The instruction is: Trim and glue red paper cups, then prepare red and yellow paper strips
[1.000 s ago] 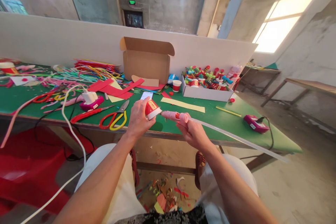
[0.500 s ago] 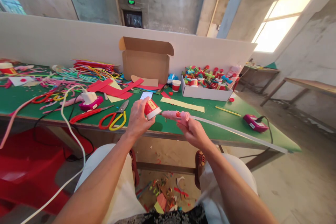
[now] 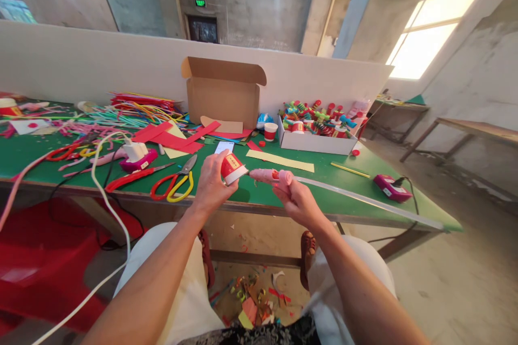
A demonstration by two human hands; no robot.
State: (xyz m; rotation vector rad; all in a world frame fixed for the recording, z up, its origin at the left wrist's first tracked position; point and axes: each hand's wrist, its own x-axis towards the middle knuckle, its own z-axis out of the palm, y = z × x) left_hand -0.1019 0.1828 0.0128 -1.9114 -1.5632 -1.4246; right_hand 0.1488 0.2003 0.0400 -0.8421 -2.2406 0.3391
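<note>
My left hand (image 3: 210,186) is closed around a small red and white paper cup (image 3: 232,167), held on its side above the front edge of the green table (image 3: 48,161). My right hand (image 3: 297,199) grips a pink glue gun (image 3: 269,175) whose tip points left, almost touching the cup's rim. A long clear glue stick (image 3: 364,202) sticks out of the gun's back toward the right.
Red and yellow scissors (image 3: 174,183), red paper pieces (image 3: 170,137), pipe cleaners (image 3: 133,108) and an open cardboard box (image 3: 222,94) lie on the table. A white tray (image 3: 319,143) holds finished coloured pieces. A pink charger (image 3: 387,187) sits right. A white cable (image 3: 105,199) hangs left.
Both hands and the cup have kept almost the same place; the view has shifted slightly, and the glue stick's far end sits a little higher.
</note>
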